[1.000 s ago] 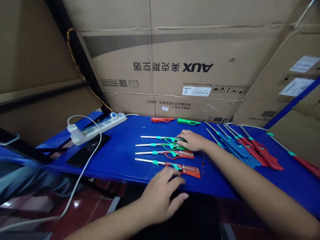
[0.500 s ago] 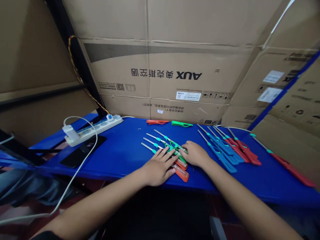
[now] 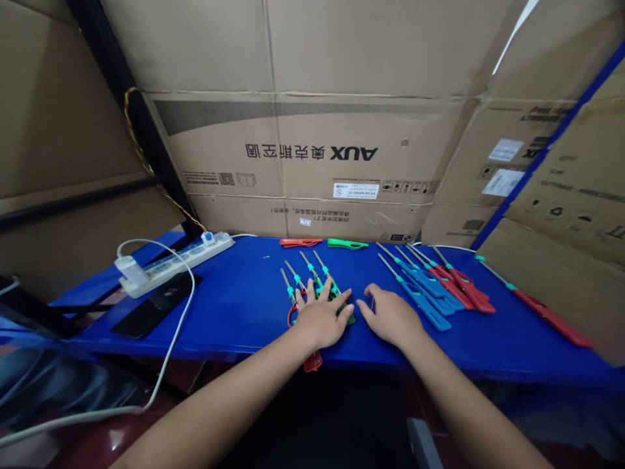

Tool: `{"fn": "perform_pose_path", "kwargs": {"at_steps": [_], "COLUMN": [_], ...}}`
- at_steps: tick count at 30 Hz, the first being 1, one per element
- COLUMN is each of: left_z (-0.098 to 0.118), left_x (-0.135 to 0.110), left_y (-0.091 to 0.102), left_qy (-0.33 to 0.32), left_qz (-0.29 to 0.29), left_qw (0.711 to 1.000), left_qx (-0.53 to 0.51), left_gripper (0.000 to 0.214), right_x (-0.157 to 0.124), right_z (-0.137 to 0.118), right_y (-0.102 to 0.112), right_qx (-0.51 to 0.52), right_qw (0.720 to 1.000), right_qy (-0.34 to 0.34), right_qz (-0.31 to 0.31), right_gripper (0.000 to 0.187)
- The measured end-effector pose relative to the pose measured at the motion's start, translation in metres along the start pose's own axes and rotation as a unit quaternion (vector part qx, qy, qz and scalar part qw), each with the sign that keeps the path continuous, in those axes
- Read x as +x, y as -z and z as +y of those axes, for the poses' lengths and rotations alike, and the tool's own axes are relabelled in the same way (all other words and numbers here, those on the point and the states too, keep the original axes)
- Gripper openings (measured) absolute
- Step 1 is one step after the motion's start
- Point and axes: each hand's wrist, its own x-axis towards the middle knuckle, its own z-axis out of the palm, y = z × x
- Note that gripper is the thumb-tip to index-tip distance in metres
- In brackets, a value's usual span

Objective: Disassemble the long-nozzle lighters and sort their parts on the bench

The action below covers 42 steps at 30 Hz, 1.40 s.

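A long white plastic power strip (image 3: 168, 266) lies beside a flat black rectangular slab (image 3: 152, 306), perhaps a phone. A white looping cable (image 3: 168, 363) crosses above it; a brown printed cardboard panel (image 3: 312, 124) stands behind.

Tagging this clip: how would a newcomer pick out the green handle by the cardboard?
On the blue table, look along the foot of the cardboard wall, beyond the left hand. A red handle lies there, and right of it the green handle, set apart by its colour.

Printed cardboard panels (image 3: 351, 71) stood behind the blue desk (image 3: 229, 303). A black post (image 3: 106, 58) rose at left, above a reddish floor (image 3: 110, 438).
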Motion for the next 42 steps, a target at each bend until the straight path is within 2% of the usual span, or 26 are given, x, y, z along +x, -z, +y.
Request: {"fn": "perform_pose_path", "kwargs": {"at_steps": [2, 5, 9, 13, 16, 18, 19, 20, 22, 23, 24, 25, 28, 29, 31, 33, 36, 39, 42], "left_z": [0.002, -0.006, -0.03, -0.058, -0.074, -0.082, -0.083, -0.084, -0.08, -0.075, -0.069, -0.063, -0.045, -0.041, -0.04, -0.046, -0.064, -0.081, -0.089], "left_x": [0.001, 0.0, 0.001, 0.014, 0.024, 0.027, 0.026, 0.024, 0.018, 0.015, 0.012, 0.01, 0.007, 0.007, 0.008, 0.01, 0.018, 0.033, 0.047], "left_y": [0.0, 0.005, 0.021, 0.047, 0.066, 0.075, 0.077, 0.077, 0.072, 0.067, 0.061, 0.053, 0.03, 0.025, 0.018, 0.021, 0.037, 0.055, 0.064], "left_qy": [-0.001, -0.032, -0.149, -0.278, -0.347, -0.36, -0.332, -0.273, -0.091, -0.001, 0.067, 0.103, 0.136, 0.136, 0.115, 0.064, -0.062, -0.184, -0.229], "left_qz": [-0.027, -0.035, -0.074, -0.131, -0.189, -0.194, -0.159, -0.1, 0.023, 0.064, 0.071, 0.059, -0.002, -0.003, -0.008, -0.022, -0.056, -0.101, -0.138], "left_qw": [0.999, 0.998, 0.985, 0.951, 0.918, 0.913, 0.93, 0.957, 0.996, 0.998, 0.995, 0.993, 0.99, 0.989, 0.99, 0.994, 0.99, 0.971, 0.958], "left_qx": [0.018, 0.031, 0.038, 0.026, 0.009, 0.011, 0.014, 0.014, 0.001, -0.006, -0.009, -0.002, 0.041, 0.058, 0.078, 0.091, 0.111, 0.114, 0.1], "left_gripper": [0.064, 0.064, 0.057, 0.051, 0.046, 0.048, 0.054, 0.063, 0.079, 0.085, 0.09, 0.096, 0.114, 0.117, 0.116, 0.111, 0.101, 0.092, 0.09], "right_x": [-0.005, -0.006, 0.002, 0.011, 0.014, 0.016, 0.017, 0.018, 0.02, 0.021, 0.021, 0.021, 0.018, 0.016, 0.014, 0.012, 0.012, 0.011, -0.002], "right_z": [0.007, 0.02, 0.04, 0.053, 0.058, 0.061, 0.063, 0.064, 0.066, 0.067, 0.067, 0.066, 0.065, 0.066, 0.068, 0.074, 0.08, 0.079, 0.089], "right_y": [-0.004, -0.006, 0.0, 0.004, 0.005, 0.006, 0.006, 0.005, 0.003, 0.001, -0.001, -0.002, -0.005, -0.004, 0.001, 0.007, 0.013, 0.015, 0.018], "right_qx": [-0.006, -0.014, -0.024, -0.026, -0.026, -0.027, -0.028, -0.029, -0.028, -0.028, -0.028, -0.028, -0.033, -0.035, -0.038, -0.041, -0.041, -0.034, -0.033], "right_qw": [1.0, 0.999, 0.999, 0.998, 0.998, 0.998, 0.998, 0.998, 0.998, 0.998, 0.998, 0.998, 0.998, 0.998, 0.999, 0.999, 0.999, 0.999, 0.999], "right_qy": [-0.006, -0.014, -0.021, -0.012, -0.005, -0.008, -0.011, -0.015, -0.019, -0.019, -0.02, -0.02, -0.024, -0.026, -0.027, -0.033, -0.033, 0.0, -0.003], "right_qz": [-0.019, -0.03, -0.043, -0.05, -0.057, -0.059, -0.059, -0.058, -0.055, -0.054, -0.052, -0.049, -0.038, -0.034, -0.026, -0.013, 0.003, -0.007, 0.016], "right_gripper": [0.026, 0.029, 0.027, 0.03, 0.031, 0.031, 0.032, 0.032, 0.033, 0.033, 0.032, 0.032, 0.033, 0.034, 0.033, 0.031, 0.028, 0.021, 0.019]}}
